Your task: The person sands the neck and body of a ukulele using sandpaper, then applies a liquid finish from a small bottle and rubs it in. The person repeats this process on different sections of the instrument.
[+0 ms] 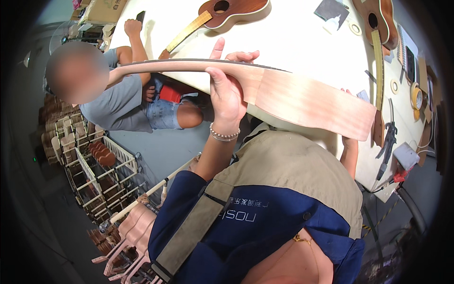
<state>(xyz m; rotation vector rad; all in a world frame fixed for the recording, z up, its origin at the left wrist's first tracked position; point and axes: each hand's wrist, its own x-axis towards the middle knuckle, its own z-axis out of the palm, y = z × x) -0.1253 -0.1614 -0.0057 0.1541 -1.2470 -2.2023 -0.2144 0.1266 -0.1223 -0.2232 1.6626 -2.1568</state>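
An unfinished pale wood ukulele (312, 102) is held on its side above the near table edge, its neck pointing left and its dark fretboard facing away from me. My left hand (226, 102) grips the neck near the body, with the thumb on the near side and fingers beyond the fretboard. At the tail end, my right hand (349, 143) supports the body. Only its fingertips and the base of the hand show; the ukulele hides the rest.
A brown ukulele (236, 10) with a taped fretboard lies on the white table (293, 38). Another brown ukulele (388, 28), tape rolls (416, 98) and a black air gun (388, 137) are at right. A person (120, 102) sits at left near racks of wooden parts (94, 165).
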